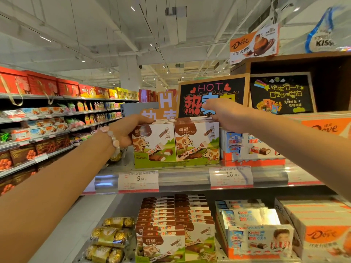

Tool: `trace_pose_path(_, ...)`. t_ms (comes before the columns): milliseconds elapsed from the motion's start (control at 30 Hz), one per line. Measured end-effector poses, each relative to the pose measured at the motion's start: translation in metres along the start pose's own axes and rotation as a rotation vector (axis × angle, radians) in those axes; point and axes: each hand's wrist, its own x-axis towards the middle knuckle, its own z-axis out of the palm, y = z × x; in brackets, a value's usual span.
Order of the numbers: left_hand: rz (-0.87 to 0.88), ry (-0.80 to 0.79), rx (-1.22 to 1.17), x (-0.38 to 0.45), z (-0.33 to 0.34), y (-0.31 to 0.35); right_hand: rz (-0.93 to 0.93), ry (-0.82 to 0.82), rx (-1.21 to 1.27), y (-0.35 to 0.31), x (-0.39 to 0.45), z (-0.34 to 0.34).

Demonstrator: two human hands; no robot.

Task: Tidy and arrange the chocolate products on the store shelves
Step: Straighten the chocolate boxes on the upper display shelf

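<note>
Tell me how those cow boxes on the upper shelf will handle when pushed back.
The cow boxes look like stiff, flat-faced cardboard, so they should slide rather than roll. They stand upright and thin, so a high push may tip them. The green tray around them, with the left hand steadying one side, probably keeps the rows together.

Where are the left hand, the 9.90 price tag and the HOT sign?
left hand [124, 132], head view, on the knuckles beside the cow boxes.
9.90 price tag [139, 179], head view, on its printed number.
HOT sign [211, 88], head view, on the word HOT.
</note>
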Motion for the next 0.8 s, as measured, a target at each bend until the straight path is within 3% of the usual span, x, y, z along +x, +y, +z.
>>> trace_pose_path(100, -0.01, -0.006, 0.047, 0.002, -0.001, 0.003, -0.076, 0.017, -0.323, -0.002, -0.002, 0.001)
trace_pose_path(167, 0.012, -0.006, 0.11, 0.003, 0.003, 0.006, -0.096, 0.007, -0.39, -0.002, 0.004, -0.001)
trace_pose_path(300, 0.195, 0.073, 0.668, 0.008, 0.006, 0.011, -0.176, -0.075, -0.643, -0.003, 0.005, -0.009)
trace_pose_path(400, 0.29, 0.046, 0.933, 0.006, 0.0, 0.015, -0.197, -0.101, -0.692, -0.003, 0.007, -0.012)
trace_pose_path(667, 0.382, -0.046, 1.289, -0.002, 0.027, 0.038, -0.277, -0.141, -0.834, -0.009, 0.017, -0.013)
trace_pose_path(733, 0.384, -0.164, 1.316, 0.007, 0.013, 0.027, -0.313, -0.184, -0.847, -0.009, 0.015, -0.005)
trace_pose_path(800, 0.356, -0.118, 1.389, 0.061, -0.026, 0.002, -0.352, -0.241, -0.84, -0.003, 0.015, 0.002)
